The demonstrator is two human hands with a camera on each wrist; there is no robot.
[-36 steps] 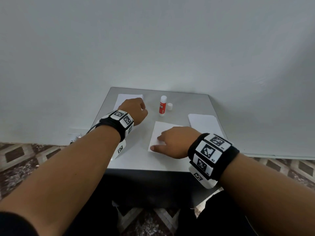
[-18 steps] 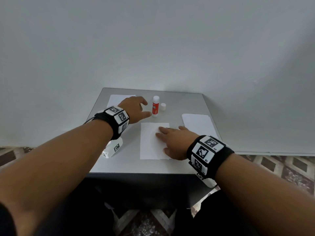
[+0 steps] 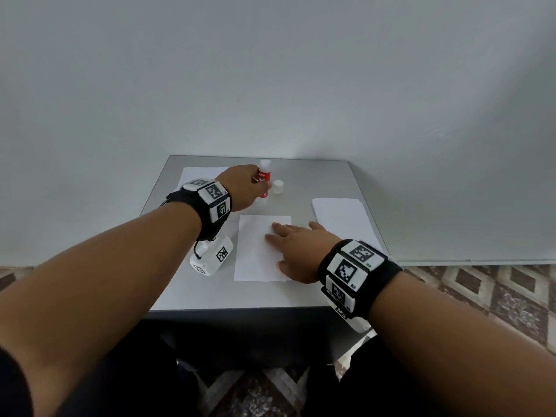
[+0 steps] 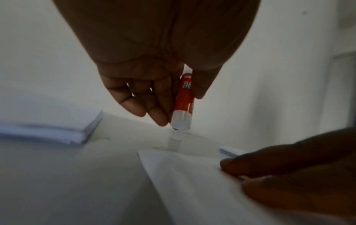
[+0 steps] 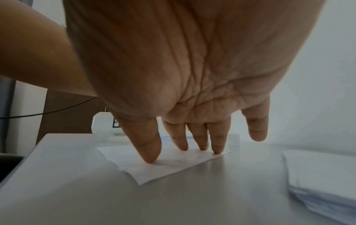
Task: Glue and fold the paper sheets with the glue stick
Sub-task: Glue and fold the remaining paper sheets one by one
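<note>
A red-and-white glue stick (image 3: pixel 264 179) stands uncapped at the back of the grey table (image 3: pixel 304 179). My left hand (image 3: pixel 258 188) grips it between thumb and fingers. In the left wrist view the glue stick (image 4: pixel 183 103) hangs upright in my left hand (image 4: pixel 179 109), its base right at the tabletop; whether it touches, I cannot tell. Its white cap (image 3: pixel 278 187) sits just to the right. A white paper sheet (image 3: pixel 255 251) lies flat in the middle. My right hand (image 3: pixel 288 245) presses on its right half with straight fingers (image 5: pixel 181 141) on the sheet (image 5: pixel 169 167).
A stack of white sheets (image 3: pixel 340 212) lies at the table's right side, also visible as the stack (image 5: pixel 318 175) in the right wrist view. Another paper pile (image 3: pixel 201 173) sits at the back left behind my left wrist. A wall rises right behind the table.
My left hand reached right from beside the glue stick and closed around it. My right hand spread flat and stays on the sheet, which now lies square.
</note>
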